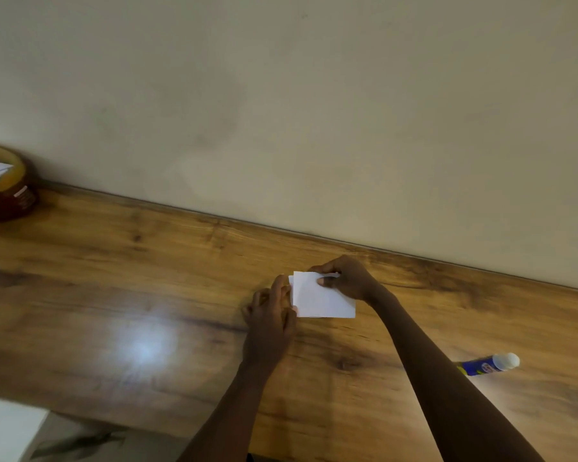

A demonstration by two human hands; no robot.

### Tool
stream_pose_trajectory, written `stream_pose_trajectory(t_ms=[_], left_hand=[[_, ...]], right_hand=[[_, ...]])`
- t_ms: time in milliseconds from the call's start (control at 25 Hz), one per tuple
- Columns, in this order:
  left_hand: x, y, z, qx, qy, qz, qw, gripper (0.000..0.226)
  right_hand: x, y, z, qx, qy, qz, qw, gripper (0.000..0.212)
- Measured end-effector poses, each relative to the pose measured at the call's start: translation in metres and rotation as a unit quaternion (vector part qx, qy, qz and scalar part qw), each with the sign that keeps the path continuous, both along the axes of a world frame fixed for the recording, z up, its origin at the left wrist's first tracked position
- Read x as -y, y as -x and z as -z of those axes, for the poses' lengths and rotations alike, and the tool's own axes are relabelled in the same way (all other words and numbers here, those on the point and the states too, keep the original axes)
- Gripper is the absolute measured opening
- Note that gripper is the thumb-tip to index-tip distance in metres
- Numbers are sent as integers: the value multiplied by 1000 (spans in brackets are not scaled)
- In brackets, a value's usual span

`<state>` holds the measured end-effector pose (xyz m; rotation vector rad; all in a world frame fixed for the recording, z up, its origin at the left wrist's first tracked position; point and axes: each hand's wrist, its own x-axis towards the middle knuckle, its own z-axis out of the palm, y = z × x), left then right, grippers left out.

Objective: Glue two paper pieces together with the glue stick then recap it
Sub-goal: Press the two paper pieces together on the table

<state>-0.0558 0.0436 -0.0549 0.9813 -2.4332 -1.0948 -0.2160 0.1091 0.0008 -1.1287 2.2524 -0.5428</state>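
Two white paper pieces lie stacked on the wooden table, the lower one peeking out at the left edge. My right hand pinches the top right corner of the stack, thumb on top. My left hand touches the stack's left edge with its fingertips. The glue stick, blue with a white cap on, lies on its side on the table to the right, partly hidden behind my right forearm.
A round dark red tub with a yellow rim and white paper scraps inside stands at the far left against the beige wall. A bright light reflection shines on the table left of my hands. The table's near edge runs along the bottom left.
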Motion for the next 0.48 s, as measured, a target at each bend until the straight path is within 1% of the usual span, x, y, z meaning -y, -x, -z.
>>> stream_pose_trajectory(t_ms=[120,280,360,480], left_hand=[[0,0,2,18,0,-3,1000,58],[1,-1,4,16,35,10,999,59],[1,-1,4,5,49,13,999,53],[1,-1,5,-2,75,30,997,38]], right_hand=[[7,-2,12,-13,-8,5,1000,29],[9,-7,22,-33,-3,19,999,31],[8,-9,24,-47,3,31,998,31],[9,-13,26,-107,14,24,994,28]])
